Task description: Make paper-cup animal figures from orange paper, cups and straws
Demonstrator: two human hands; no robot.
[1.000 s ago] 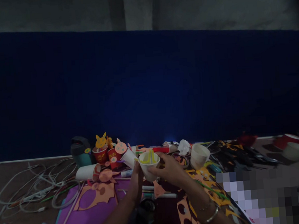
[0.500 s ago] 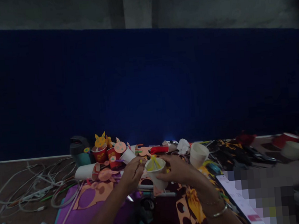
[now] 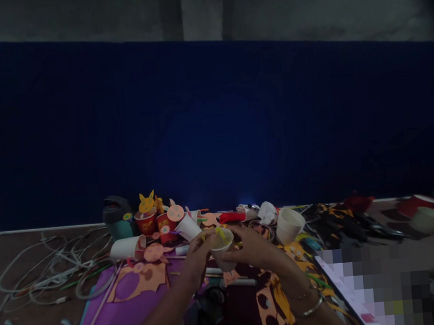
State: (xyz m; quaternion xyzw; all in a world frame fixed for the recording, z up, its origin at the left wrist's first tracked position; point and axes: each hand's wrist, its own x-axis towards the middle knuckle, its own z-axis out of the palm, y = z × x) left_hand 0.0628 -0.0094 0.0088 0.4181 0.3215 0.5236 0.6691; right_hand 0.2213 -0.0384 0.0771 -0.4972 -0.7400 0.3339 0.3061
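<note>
A white paper cup [image 3: 224,258] is held upright a little above the crowded table. Thin yellow strips [image 3: 220,235] stick up inside it. My right hand [image 3: 253,247] is wrapped round the cup's right side, thumb across the front. My left hand [image 3: 197,258] is closed at the left rim, its fingertips pressed against the cup. A speck of yellow shows by those fingertips; whether it belongs to the strips I cannot tell. Below the hands lie dark-handled scissors [image 3: 214,297], partly hidden, and a peach sheet with cut-out holes [image 3: 269,311].
Red cups [image 3: 146,224] with paper animal faces stand at the back left beside a teal bottle [image 3: 117,223]. White cables [image 3: 56,275] tangle at left. Purple paper [image 3: 112,318] lies in front. Another white cup [image 3: 290,226] and a phone-like screen [image 3: 347,290] are at right.
The cup shifted right and down, then slightly back left. My left hand came off the cup's side, then closed at its rim. The yellow strips now show less above the cup.
</note>
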